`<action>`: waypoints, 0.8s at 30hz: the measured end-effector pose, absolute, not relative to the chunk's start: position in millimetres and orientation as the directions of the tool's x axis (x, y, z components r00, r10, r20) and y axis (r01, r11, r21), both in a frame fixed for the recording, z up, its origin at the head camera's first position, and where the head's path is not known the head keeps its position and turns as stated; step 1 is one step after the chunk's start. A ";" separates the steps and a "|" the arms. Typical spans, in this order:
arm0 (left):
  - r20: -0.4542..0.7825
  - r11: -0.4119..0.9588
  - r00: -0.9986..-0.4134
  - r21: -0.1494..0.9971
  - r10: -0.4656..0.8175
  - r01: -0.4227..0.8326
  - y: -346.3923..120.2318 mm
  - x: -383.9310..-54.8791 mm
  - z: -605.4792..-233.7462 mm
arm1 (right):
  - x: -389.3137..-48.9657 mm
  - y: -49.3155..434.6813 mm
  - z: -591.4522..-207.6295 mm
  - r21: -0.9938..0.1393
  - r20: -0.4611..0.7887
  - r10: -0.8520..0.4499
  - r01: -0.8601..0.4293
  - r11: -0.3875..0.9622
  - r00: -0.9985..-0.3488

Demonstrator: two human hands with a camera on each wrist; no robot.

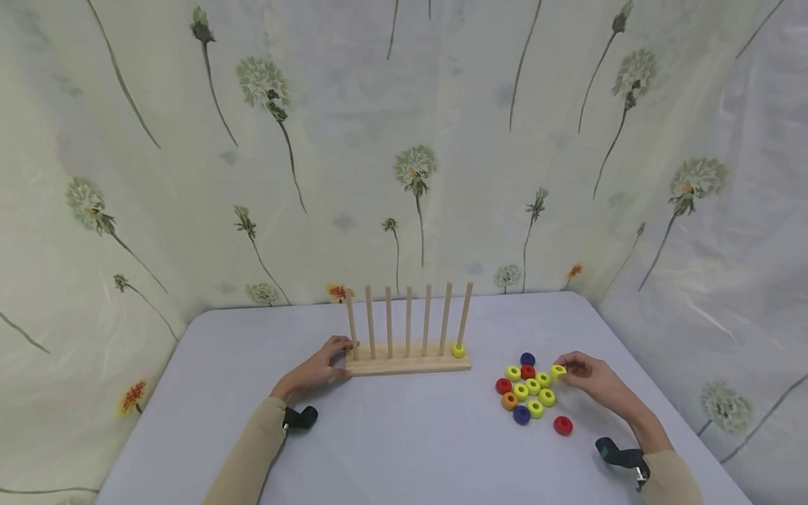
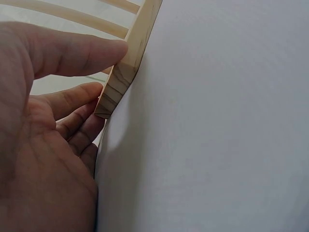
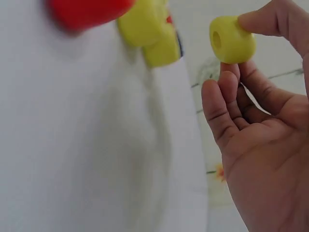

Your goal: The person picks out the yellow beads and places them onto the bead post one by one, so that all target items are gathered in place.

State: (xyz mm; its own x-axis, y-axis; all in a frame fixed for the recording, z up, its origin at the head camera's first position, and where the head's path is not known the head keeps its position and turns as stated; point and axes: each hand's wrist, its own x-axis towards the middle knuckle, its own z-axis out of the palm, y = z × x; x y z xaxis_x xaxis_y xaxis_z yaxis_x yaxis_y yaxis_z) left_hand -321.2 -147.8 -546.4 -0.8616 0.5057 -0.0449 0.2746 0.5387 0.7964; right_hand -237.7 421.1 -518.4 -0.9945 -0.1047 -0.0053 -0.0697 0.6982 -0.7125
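A yellow bead (image 3: 239,43) with a hole through it is pinched between the thumb and fingers of my right hand (image 1: 593,379), lifted off the table beside the loose beads. My left hand (image 1: 322,365) grips the left end of a wooden base (image 1: 404,364), thumb on the near side and fingers behind, as the left wrist view shows. Several upright pegs (image 1: 408,322) stand in a row on this base. One yellow bead (image 1: 458,350) sits at the bottom of the rightmost peg; the others are bare.
Loose beads lie in a cluster right of the base: several yellow (image 1: 520,391), two dark blue (image 1: 521,414), an orange one (image 1: 509,401) and red ones (image 1: 503,386). A red bead (image 1: 563,425) lies apart, nearer me. A dandelion-print curtain (image 1: 353,140) surrounds the white table (image 1: 391,449).
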 end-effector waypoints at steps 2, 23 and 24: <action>-0.043 0.537 -0.864 0.799 0.502 0.273 -147.9 -321.2 -546.2 | -241.2 418.4 -513.5 -0.723 0.052 -0.118 -0.119 0.680 -0.992; -0.041 0.539 -0.862 0.795 0.506 0.279 -147.6 -322.6 -548.1 | -293.8 321.5 -411.2 -0.786 0.210 -0.180 -0.276 0.554 -0.961; -0.038 0.537 -0.861 0.795 0.507 0.281 -147.6 -322.5 -548.0 | -296.6 316.9 -407.6 -0.785 0.226 -0.183 -0.290 0.547 -0.957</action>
State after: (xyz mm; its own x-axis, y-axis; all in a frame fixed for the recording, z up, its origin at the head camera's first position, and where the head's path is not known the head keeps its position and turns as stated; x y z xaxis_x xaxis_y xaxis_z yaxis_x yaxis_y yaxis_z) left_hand -322.5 -147.6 -548.0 -0.8609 0.5073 -0.0380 0.2814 0.5372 0.7952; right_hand -296.6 316.9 -407.6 -0.9567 -0.1834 0.2261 -0.2904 0.5470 -0.7852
